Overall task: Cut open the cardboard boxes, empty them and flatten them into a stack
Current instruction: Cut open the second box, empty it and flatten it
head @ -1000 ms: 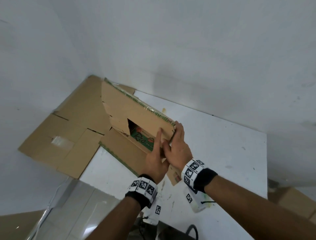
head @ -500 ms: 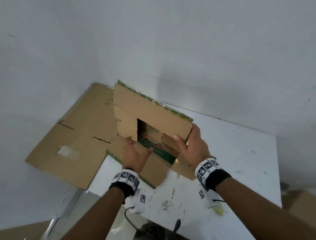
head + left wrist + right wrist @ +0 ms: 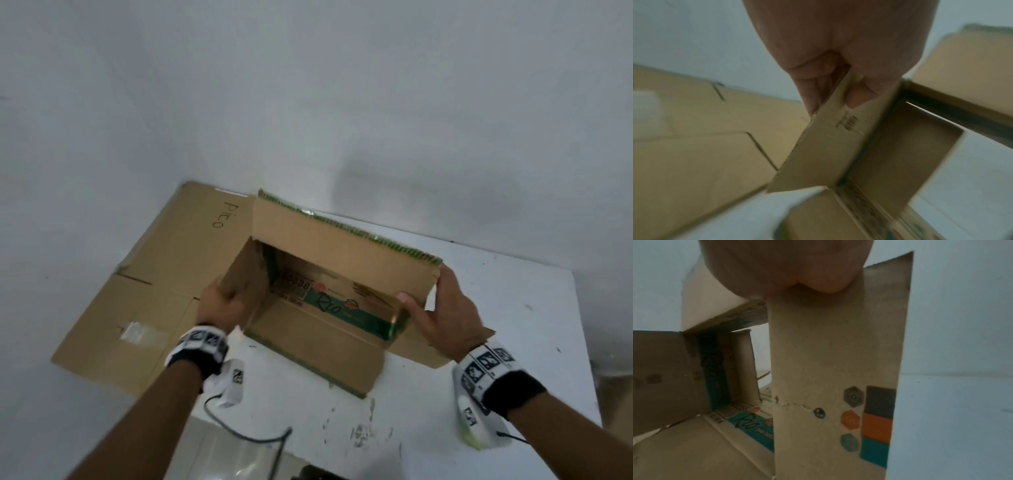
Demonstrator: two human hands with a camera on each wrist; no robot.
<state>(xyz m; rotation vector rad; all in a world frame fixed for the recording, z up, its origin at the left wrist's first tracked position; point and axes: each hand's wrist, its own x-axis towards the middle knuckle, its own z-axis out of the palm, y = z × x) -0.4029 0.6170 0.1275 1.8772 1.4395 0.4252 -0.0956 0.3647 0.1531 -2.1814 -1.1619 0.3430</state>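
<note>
1. While both hands have hold of it, the Rio box (image 3: 325, 301) sits opened up on the white table (image 3: 496, 308), its green printed band showing inside, flaps splayed out.
2. Left hand (image 3: 222, 303) is pinching the box's left end flap (image 3: 830, 146). Wrist view shows the thumb on one face and the fingers (image 3: 812, 91) curled on the other, pretty blurry though.
3. Right hand (image 3: 445, 315) grasps the right end of the box, thumb inside, the rest of the hand wrapped round the outside of the corner.
4. From the right wrist cam you get the panel (image 3: 834, 369) it's holding, standing upright, with grey, orange and teal colour blocks plus little hexagons printed low on it.
5. Flattened cardboard (image 3: 154, 291) lies to the left of the box, hanging off the table's left edge, "PiCO" handwritten near its far end and a strip of clear tape (image 3: 132, 331) closer in.
6. Both wrists wear marker-patterned bands (image 3: 202, 346), and a dark cable (image 3: 246, 435) hangs below the left one.
</note>
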